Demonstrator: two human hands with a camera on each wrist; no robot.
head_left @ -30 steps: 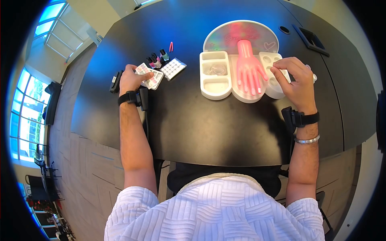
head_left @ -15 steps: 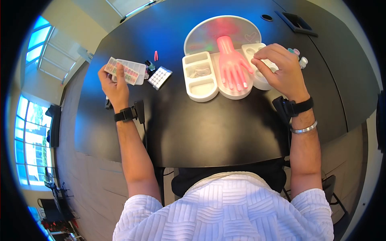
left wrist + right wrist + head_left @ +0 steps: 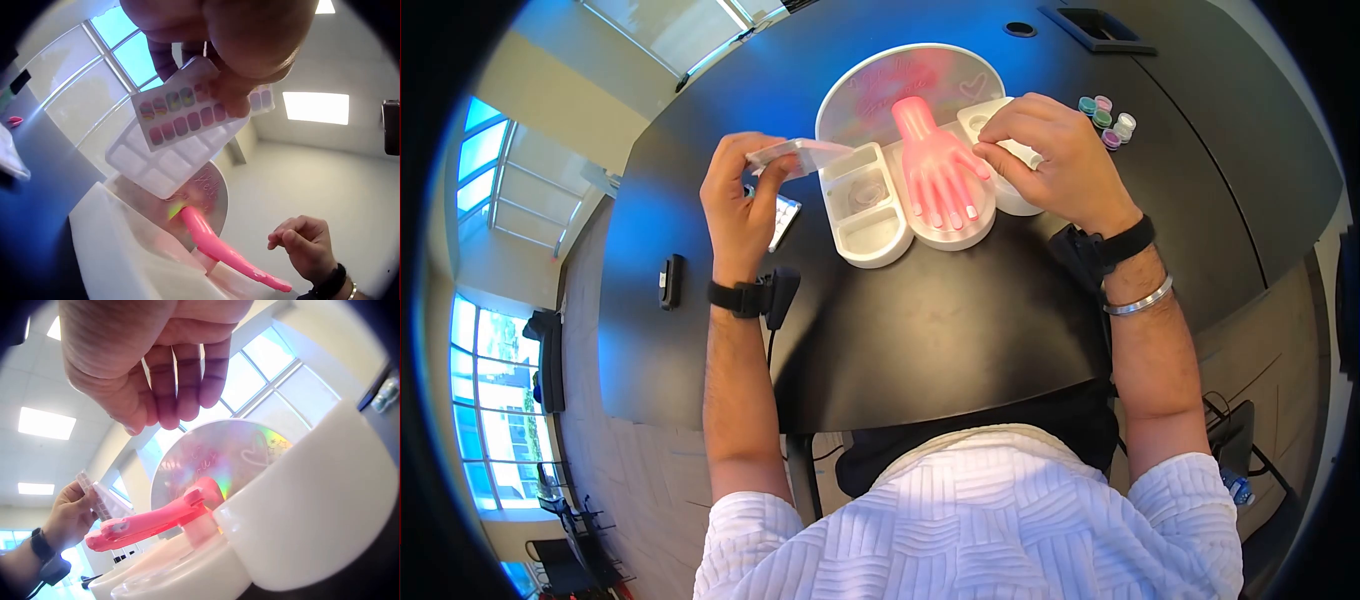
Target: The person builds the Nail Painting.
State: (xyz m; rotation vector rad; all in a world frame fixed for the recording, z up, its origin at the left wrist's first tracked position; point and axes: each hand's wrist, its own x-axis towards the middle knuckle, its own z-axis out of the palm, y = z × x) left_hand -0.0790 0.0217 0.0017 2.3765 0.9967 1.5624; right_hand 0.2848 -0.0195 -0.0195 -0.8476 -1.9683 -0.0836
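My left hand (image 3: 742,205) pinches a nail sticker sheet (image 3: 167,130) together with a clear compartment box (image 3: 164,167), beside the left end of a white tray (image 3: 878,250). Rows of pink and multicoloured stickers show in the left wrist view. A pink model hand (image 3: 938,168) lies palm down on the tray's middle part, its fingers toward me. Over the tray's right part hovers my right hand (image 3: 1068,165), its fingers loosely bent and nothing visible between them. That hand partly hides the compartments below it.
An upright oval mirror (image 3: 855,95) stands behind the model hand. Several small jars (image 3: 1103,118) are right of the tray. A case of white pieces (image 3: 782,222) lies partly behind my left hand. A black object (image 3: 670,282) rests at the table's left.
My left hand has picked the sheet and clear box up from the table and carried them right, toward the tray. The right hand still hovers over the tray's right side. The head view has shifted.
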